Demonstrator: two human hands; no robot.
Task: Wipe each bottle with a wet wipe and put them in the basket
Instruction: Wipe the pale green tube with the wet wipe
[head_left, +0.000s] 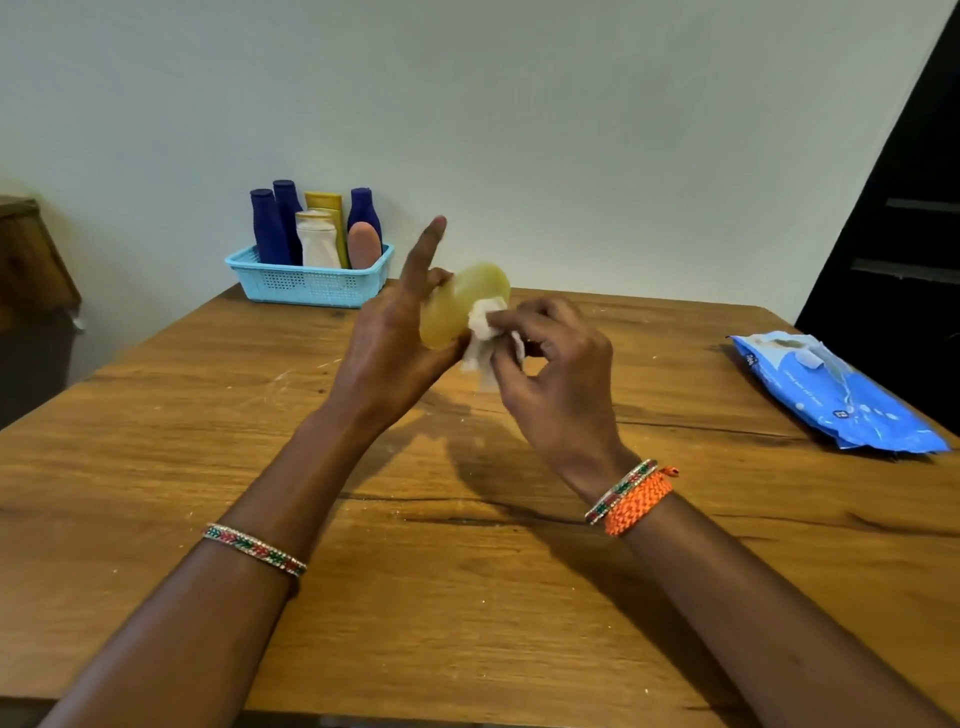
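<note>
A yellowish translucent bottle (457, 306) is held above the middle of the wooden table (467, 571) by my left hand (387, 338), whose index finger sticks up straight. My right hand (556, 374) pinches a crumpled white wet wipe (485, 332) and presses it against the bottle's side. At the table's far left edge stands a light blue basket (311, 283). In it stand several bottles: dark blue ones (270, 226), a yellow tube (327, 202), a white bottle (318, 241) and a pinkish one (364, 244).
A blue pack of wet wipes (836, 389) lies at the table's right edge. A dark doorway (904, 208) is behind it. A brown piece of furniture (31, 260) stands off the table at the left. A pale wall runs behind the table.
</note>
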